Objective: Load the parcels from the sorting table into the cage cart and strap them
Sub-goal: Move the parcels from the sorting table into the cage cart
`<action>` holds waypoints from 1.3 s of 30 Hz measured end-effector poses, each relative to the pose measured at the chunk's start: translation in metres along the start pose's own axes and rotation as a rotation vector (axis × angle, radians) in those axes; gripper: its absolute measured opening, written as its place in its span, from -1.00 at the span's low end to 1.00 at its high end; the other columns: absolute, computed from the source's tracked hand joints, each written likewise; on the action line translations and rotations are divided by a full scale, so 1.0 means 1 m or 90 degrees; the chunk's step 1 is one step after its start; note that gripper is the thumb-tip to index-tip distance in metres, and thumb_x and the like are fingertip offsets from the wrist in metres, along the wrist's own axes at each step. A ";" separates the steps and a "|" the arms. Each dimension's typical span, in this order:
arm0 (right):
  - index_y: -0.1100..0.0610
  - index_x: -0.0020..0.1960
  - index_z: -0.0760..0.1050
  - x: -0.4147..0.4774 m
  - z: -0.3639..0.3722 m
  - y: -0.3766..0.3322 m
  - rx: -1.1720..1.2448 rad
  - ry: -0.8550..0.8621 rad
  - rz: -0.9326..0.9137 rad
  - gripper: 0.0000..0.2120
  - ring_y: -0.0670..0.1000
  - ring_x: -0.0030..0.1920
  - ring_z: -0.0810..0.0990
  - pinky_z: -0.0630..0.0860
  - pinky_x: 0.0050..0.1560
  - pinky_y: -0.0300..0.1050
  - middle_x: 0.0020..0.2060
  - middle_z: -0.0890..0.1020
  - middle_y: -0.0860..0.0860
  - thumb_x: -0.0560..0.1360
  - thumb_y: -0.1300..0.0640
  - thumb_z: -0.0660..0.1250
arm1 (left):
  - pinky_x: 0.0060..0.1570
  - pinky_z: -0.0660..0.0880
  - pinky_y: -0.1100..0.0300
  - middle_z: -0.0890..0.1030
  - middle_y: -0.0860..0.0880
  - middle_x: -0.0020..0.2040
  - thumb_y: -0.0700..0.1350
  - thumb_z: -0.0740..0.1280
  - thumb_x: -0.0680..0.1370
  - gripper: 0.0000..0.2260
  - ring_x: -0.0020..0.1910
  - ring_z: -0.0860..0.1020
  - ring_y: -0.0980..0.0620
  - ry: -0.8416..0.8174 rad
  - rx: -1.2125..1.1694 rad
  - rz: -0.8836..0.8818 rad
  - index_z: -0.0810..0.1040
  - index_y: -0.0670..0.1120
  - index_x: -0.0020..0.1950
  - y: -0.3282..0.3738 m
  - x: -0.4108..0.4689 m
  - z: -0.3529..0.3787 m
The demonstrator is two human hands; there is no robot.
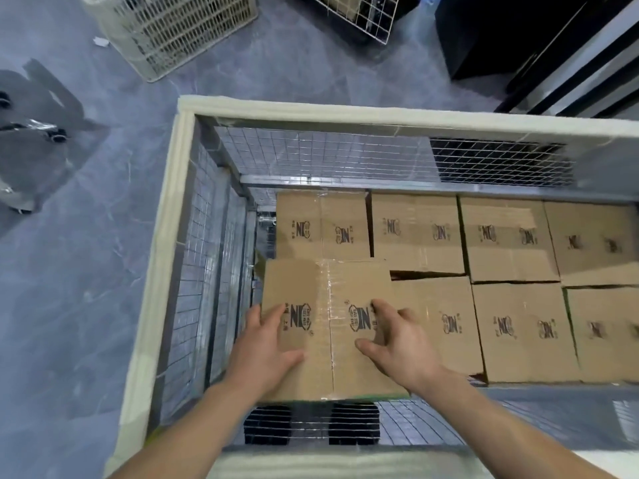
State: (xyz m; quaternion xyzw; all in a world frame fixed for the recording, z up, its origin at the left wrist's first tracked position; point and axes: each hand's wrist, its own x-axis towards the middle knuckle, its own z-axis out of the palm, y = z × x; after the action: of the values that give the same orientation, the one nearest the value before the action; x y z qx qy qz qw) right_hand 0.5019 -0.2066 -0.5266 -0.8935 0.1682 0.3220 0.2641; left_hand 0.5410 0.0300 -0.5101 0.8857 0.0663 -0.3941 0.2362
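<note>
I look down into a wire-mesh cage cart [311, 110] with a padded cream rim. Several taped brown cardboard parcels fill its floor in two rows. One more parcel [325, 288] sits higher at the near left corner. My left hand [266, 347] lies on its top with the fingers over the left edge and the thumb spread. My right hand [397, 340] presses on the same top, fingers bent and tips touching the cardboard near the printed logo. Both forearms reach in over the near rim.
A cream plastic crate [173, 29] and a white wire basket [359, 15] stand on the grey floor beyond the cart. A wheeled base [31, 133] is at the left. Dark shelving [553, 46] rises at the top right.
</note>
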 end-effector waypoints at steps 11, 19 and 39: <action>-0.11 0.53 0.26 0.054 0.016 0.013 0.030 0.003 -0.001 -0.22 0.11 0.07 0.56 0.51 0.19 -0.04 0.09 0.49 0.05 0.40 -0.21 0.47 | 0.33 0.41 -0.01 0.20 -0.04 0.50 0.12 0.50 0.41 -0.16 0.37 0.39 -0.06 -0.031 -0.008 0.016 0.15 0.05 0.58 -0.008 0.060 0.009; -0.11 0.52 0.30 0.071 0.014 0.013 0.076 0.029 -0.011 -0.20 0.08 0.10 0.54 0.46 0.22 -0.08 0.11 0.48 0.03 0.36 -0.16 0.54 | 0.37 0.36 0.00 0.18 -0.04 0.51 0.12 0.53 0.39 -0.11 0.39 0.36 -0.06 -0.019 -0.021 0.033 0.12 0.04 0.59 -0.010 0.078 0.010; -0.20 0.55 0.07 0.120 0.064 0.063 -0.124 -0.104 -0.036 -0.35 0.17 0.03 0.53 0.54 0.13 0.03 0.19 0.37 0.09 0.58 0.18 0.23 | -0.15 0.54 0.09 0.17 -0.14 0.37 -0.31 0.17 0.54 -0.33 -0.10 0.50 -0.03 -0.070 0.131 0.039 -0.02 0.15 0.52 -0.046 0.133 0.096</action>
State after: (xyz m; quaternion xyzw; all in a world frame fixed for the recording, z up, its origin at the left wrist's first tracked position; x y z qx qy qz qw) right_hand 0.5297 -0.2356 -0.6715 -0.8900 0.0884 0.4012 0.1979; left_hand 0.5535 0.0164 -0.6790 0.8839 -0.0144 -0.4396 0.1587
